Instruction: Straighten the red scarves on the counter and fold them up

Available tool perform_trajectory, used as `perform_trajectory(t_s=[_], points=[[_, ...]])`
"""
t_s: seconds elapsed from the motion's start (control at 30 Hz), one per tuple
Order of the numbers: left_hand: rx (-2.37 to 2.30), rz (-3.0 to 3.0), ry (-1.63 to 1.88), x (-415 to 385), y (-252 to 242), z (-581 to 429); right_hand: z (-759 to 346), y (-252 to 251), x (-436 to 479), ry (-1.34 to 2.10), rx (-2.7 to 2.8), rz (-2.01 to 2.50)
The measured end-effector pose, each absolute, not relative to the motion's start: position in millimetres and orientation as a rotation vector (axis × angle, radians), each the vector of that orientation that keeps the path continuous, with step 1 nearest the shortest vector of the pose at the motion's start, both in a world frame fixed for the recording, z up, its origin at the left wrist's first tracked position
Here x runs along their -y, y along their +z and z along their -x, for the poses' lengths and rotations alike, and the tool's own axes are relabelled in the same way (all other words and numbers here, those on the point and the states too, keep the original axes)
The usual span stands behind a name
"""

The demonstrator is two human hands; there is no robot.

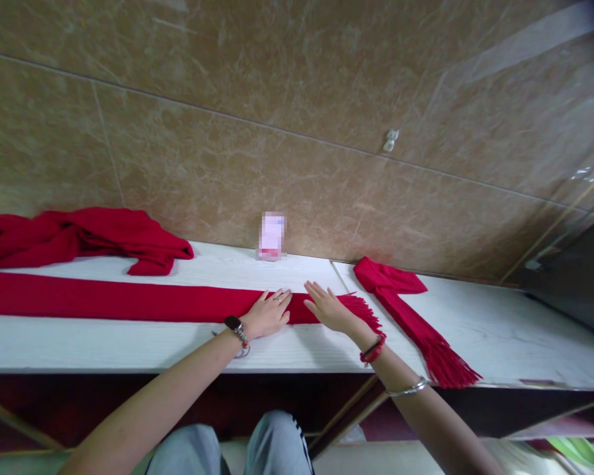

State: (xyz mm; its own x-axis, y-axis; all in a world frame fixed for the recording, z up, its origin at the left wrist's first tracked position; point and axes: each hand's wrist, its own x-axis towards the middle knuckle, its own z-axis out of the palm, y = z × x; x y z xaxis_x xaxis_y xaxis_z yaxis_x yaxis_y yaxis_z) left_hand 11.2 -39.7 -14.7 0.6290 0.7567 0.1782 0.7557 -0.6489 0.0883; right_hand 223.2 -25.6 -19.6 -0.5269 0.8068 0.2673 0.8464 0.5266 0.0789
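A long red scarf (pixel 129 300) lies stretched flat along the white table, its fringed end towards the right. My left hand (pixel 267 313) rests palm down on it with the fingers extended. Close by on the right, my right hand (pixel 329 307) is flat over the scarf near the fringe, fingers straight out. Neither hand grips anything. A second red scarf (pixel 406 316) lies folded at an angle to the right, its fringe hanging by the front edge. Crumpled red cloth (pixel 103 237) is heaped at the back left.
The white table (pixel 103 343) runs against a brown marbled wall (pixel 228 79). A small pinkish blurred item (pixel 272 235) leans on the wall. A small white fixture (pixel 391 140) is on the wall. Open shelf space shows under the tabletop, and a dark object (pixel 574 277) stands far right.
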Motion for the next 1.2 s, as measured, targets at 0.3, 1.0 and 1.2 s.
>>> perform_trajectory(t_s=[0.3,1.0,1.2], points=[[-1.350,-2.797,0.240,41.7,-11.7,-11.5,-237.6,-38.5,27.0,-0.463,2.661,1.355],[-1.123,-2.911,0.385,31.3,-3.3,2.8,-227.0,-31.1,54.1,-0.155,2.513,1.017],[-0.868,-3.025,0.444,30.8,5.8,0.3,-233.8,-29.4,53.3,-0.169,2.454,0.969]])
